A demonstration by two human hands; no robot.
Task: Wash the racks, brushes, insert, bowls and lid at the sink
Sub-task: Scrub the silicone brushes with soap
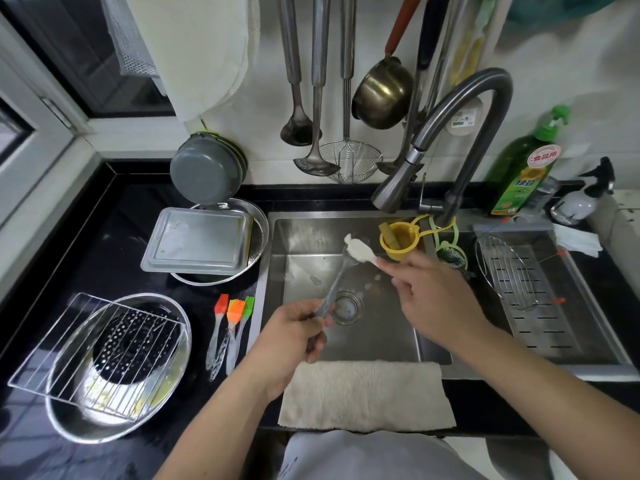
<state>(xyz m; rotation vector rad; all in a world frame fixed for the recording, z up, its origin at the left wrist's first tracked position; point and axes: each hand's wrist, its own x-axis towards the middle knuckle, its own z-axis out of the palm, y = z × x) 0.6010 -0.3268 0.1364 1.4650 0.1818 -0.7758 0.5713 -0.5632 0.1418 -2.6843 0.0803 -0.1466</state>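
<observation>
Gripping the clear handle of a white-bristled basting brush (356, 252) in a curled left hand (294, 336), a person pinches its head with the fingertips of the right hand (433, 299) above the stainless steel sink basin (304, 237). One beige folded towel (363, 394) drapes the sink's near edge. On the black countertop (131, 209) to the left, one wire rack (93, 351) lies across a round steel bowl (69, 420) holding one black perforated insert (135, 341). Three more brushes (230, 327), red, orange and green, lie side by side between bowl and sink edge. Farther back, one rectangular metal lid (197, 244) rests in a second steel bowl (259, 233). One round wire rack (509, 271) sits on the perforated steel drain tray (540, 323) filling the sink's right side. The basin floor around the drain lies open beneath the curved grey faucet (460, 109).
</observation>
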